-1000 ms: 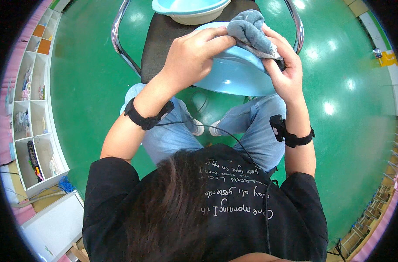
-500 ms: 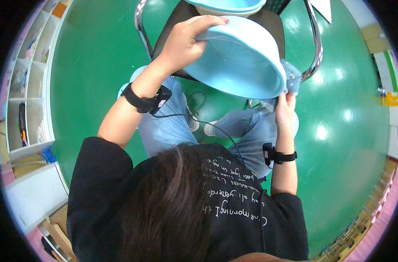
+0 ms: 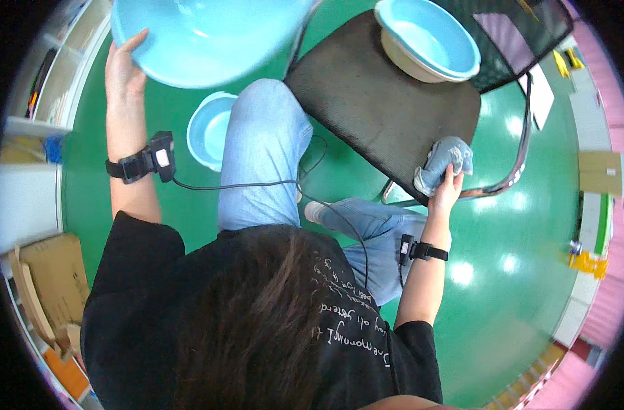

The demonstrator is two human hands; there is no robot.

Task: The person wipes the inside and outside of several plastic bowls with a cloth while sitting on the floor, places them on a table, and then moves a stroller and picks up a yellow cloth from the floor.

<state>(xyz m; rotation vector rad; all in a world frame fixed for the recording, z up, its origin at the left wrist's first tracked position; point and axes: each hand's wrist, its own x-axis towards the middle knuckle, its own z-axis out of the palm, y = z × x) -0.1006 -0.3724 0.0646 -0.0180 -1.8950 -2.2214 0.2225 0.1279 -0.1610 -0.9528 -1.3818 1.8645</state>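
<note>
A large light-blue basin [image 3: 216, 58] fills the upper left of the view, cut off by the top edge. My left hand [image 3: 125, 68] grips its left side, thumb over the rim and the other fingers mostly hidden. Low at the front right corner of the black chair seat [image 3: 387, 102], my right hand [image 3: 447, 191] pinches a crumpled grey-blue cloth [image 3: 440, 164]. Basin and cloth are well apart.
Farther back on the seat stands a blue basin [image 3: 435, 44] nested in a cream one [image 3: 407, 61]. A smaller blue basin [image 3: 206, 133] rests on the green floor by my left knee. A cable [image 3: 236, 186] runs from my left wristband across my lap.
My left hand has carried the large basin from in front of me to the left. My right hand, with the cloth, has come away from its rim. The view has swung, showing more chair.
</note>
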